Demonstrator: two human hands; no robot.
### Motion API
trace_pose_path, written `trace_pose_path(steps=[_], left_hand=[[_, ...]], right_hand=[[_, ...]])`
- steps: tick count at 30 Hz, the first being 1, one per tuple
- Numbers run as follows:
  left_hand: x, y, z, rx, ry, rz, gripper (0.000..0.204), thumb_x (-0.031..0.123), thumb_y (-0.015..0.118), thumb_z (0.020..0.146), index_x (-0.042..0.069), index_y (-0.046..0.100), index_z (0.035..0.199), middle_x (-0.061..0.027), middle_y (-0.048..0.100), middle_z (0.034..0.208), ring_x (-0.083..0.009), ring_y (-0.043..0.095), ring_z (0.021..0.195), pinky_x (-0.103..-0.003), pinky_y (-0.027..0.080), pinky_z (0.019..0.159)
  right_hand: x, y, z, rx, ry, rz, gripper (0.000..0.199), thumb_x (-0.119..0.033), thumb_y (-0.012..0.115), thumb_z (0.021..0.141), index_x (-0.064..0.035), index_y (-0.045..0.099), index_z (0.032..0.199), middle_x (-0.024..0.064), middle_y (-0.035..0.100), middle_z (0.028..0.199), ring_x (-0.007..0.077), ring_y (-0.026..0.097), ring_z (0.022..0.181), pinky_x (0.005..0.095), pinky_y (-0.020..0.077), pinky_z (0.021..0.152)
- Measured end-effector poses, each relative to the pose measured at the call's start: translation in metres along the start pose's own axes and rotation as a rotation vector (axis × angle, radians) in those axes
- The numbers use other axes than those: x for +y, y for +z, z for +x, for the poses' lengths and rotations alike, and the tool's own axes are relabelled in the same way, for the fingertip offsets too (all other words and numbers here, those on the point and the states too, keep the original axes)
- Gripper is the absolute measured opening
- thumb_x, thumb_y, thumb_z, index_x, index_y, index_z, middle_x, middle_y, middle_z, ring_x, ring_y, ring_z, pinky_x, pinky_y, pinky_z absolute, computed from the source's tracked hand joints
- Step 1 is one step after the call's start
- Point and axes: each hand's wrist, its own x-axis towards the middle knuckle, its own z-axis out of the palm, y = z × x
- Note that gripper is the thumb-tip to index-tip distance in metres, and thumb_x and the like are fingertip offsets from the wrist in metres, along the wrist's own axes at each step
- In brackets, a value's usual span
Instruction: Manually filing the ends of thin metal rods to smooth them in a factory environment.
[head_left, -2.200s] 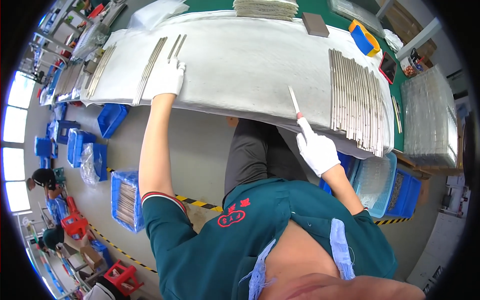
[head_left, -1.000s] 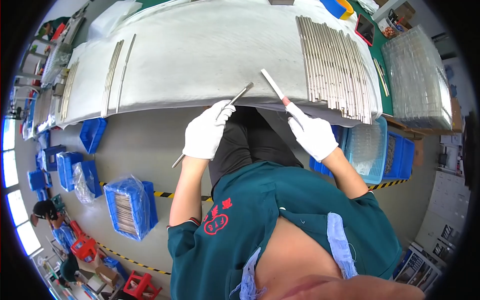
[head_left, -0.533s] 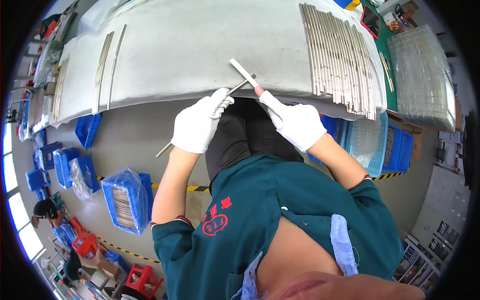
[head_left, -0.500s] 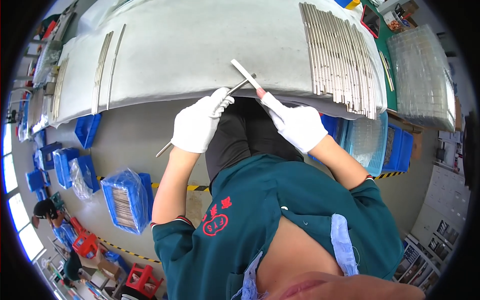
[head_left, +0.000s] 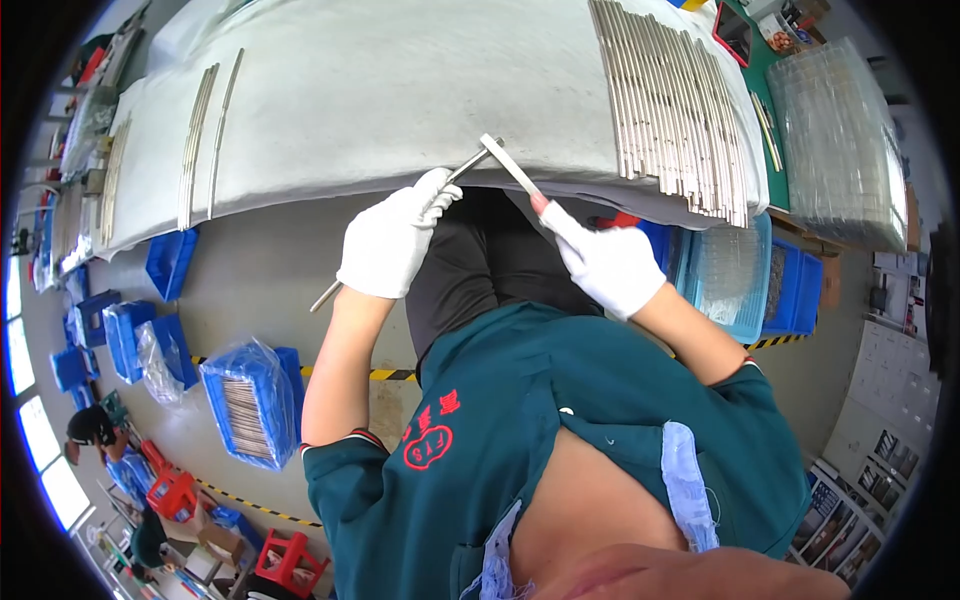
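Note:
My left hand (head_left: 388,243), in a white glove with its fingers curled round, grips a thin metal rod (head_left: 467,166). The rod slants up from beside my forearm to the table's near edge. My right hand (head_left: 615,268), gloved with a bare fingertip showing, holds a narrow flat white stick (head_left: 512,168). The far tip of that stick meets the upper end of the rod, and the two cross at an angle. Both hands are above my lap, just in front of the cloth-covered table (head_left: 400,90).
Many similar rods (head_left: 670,110) lie side by side at the table's right, and a few rods (head_left: 199,140) at its left. Clear plastic trays (head_left: 840,150) are stacked far right. A blue crate (head_left: 250,405) of rods stands on the floor at left; blue bins (head_left: 797,290) stand at right.
My right hand has drawn back toward me and to the right, so the stick's tip, which reached past the rod, is now at the rod's end. My left hand barely moved.

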Motion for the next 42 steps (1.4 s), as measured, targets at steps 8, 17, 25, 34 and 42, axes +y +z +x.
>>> trace_pose_path(steps=[8,17,25,34,42], left_hand=[[0.000,0.004,0.000,0.013,0.003,-0.032,0.028,0.018,0.061,0.082,0.012,0.061,0.110,-0.0052,0.067,0.091,-0.0212,0.064,0.081,-0.027,0.050,0.071],[0.002,-0.001,0.001,0.007,-0.009,-0.052,0.027,0.019,0.061,0.083,0.011,0.061,0.109,-0.0059,0.067,0.091,-0.0220,0.064,0.083,-0.027,0.050,0.072],[0.006,-0.004,0.002,-0.155,-0.247,-0.409,0.026,0.022,0.056,0.087,0.009,0.061,0.110,-0.0055,0.066,0.083,-0.0139,0.059,0.062,-0.025,0.047,0.062],[0.008,-0.007,0.008,-0.283,-0.495,-0.651,0.028,0.026,0.055,0.088,0.008,0.061,0.108,-0.0077,0.061,0.072,-0.0122,0.051,0.054,-0.026,0.044,0.058],[0.008,-0.007,0.008,-0.353,-0.561,-0.732,0.028,0.028,0.054,0.089,0.008,0.062,0.106,-0.0068,0.061,0.075,-0.0123,0.050,0.053,-0.025,0.044,0.057]], right_hand=[[0.009,0.011,0.015,0.082,-0.023,0.084,0.031,-0.007,0.056,0.079,-0.0059,0.059,0.110,0.0024,0.056,0.119,0.0185,0.049,0.038,0.0295,0.0403,0.036],[-0.006,0.010,0.039,0.160,0.028,0.011,0.057,-0.016,0.056,0.083,-0.0176,0.036,0.137,0.0044,0.045,0.045,0.0183,0.046,0.033,0.0320,0.0361,0.033],[0.004,-0.001,-0.007,0.138,0.012,0.055,0.049,-0.010,0.059,0.078,-0.0076,0.049,0.127,0.0017,0.057,0.064,0.0147,0.043,0.034,0.0288,0.0342,0.034],[-0.004,0.003,0.026,0.132,0.017,-0.010,0.055,-0.018,0.055,0.084,-0.0242,0.037,0.136,0.0045,0.045,0.044,0.0199,0.046,0.033,0.0318,0.0363,0.033],[-0.004,0.000,0.012,0.015,0.052,-0.008,0.059,-0.015,0.052,0.082,-0.0263,0.035,0.137,0.0026,0.043,0.042,0.0188,0.045,0.033,0.0323,0.0363,0.034]])
